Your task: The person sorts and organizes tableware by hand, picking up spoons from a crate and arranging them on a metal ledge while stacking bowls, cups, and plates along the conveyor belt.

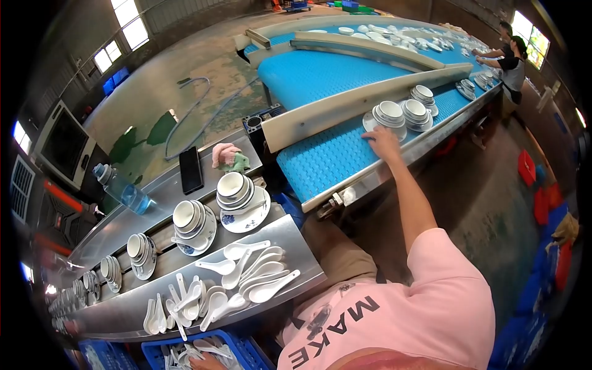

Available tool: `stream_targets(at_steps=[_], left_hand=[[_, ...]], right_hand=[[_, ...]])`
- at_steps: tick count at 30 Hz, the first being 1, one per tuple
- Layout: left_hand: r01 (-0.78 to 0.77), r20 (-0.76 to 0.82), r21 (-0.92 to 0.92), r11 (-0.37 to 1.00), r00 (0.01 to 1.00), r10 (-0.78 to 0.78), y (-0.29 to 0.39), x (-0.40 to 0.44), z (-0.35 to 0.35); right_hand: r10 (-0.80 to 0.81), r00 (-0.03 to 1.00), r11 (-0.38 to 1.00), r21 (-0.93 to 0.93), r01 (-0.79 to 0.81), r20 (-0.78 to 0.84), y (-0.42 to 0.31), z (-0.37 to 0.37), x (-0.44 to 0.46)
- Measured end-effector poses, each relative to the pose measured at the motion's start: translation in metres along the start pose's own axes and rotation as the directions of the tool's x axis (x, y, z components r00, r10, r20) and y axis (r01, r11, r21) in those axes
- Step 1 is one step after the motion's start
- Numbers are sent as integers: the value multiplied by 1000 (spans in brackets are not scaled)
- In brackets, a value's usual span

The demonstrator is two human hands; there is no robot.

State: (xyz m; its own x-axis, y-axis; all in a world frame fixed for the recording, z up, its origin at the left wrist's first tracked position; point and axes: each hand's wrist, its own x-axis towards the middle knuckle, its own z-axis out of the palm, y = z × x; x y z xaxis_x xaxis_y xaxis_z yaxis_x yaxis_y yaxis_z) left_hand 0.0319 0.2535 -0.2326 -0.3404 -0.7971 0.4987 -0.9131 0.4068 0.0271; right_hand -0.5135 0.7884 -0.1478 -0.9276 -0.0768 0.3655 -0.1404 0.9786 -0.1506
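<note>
One plate under stacked bowls sits on the blue belt at one o'clock, touched by the right hand, fingers apart; the left hand (seven o'clock, seemingly among spoons in the basket) has fingers I cannot read.

Water bottle, black phone — crumpled pink cloth.

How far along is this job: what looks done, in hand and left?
Apparently done: dish stacks on the blue belt. In hand: the right hand is at the nearest belt plate; the left hand is among spoons in the basket. Seemingly left: stacks short of the belt and loose spoons on the counter.
</note>
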Motion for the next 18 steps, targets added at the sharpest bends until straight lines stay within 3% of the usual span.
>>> stream_targets(at_steps=[4,8,9,10,11,13,14,16,17,18], left_hand=[[-10,-26,22,1000,1000,10,-27,-8,33],[25,-57,-50,998,998,-28,-11,-6,18],[-120,-12,198,973,992,125,-27,-8,36],[-263,70,426,866,963,258,-56,-13,69],[-392,182,612,687,915,361,-72,-15,86],[-131,72,288,949,991,115,-36,-10,49],[16,57,97,995,998,-21,-20,-9,31],[-21,16,90,996,1000,20,-12,-10,19],[-39,-5,87,995,999,40,-9,-10,17],[-76,-9,151,986,997,78,-16,-12,26]], right_hand=[[-4,1000,1000,19,4,-20,0,-1,-1],[-12,1000,1000,-12,12,7,-5,-10,-2],[-16,1000,999,-34,16,23,-8,-14,-3],[2,1000,962,274,-1,-2,1,-4,-1],[25,999,831,556,-10,-20,17,13,2],[120,992,381,921,-78,34,-2,-9,-8],[96,990,271,955,-123,100,-21,-30,-27],[-35,970,125,964,-235,241,-53,-59,-67],[-288,855,-12,891,-455,432,-60,-62,-83],[-431,769,76,869,-489,471,-82,-76,-97]])
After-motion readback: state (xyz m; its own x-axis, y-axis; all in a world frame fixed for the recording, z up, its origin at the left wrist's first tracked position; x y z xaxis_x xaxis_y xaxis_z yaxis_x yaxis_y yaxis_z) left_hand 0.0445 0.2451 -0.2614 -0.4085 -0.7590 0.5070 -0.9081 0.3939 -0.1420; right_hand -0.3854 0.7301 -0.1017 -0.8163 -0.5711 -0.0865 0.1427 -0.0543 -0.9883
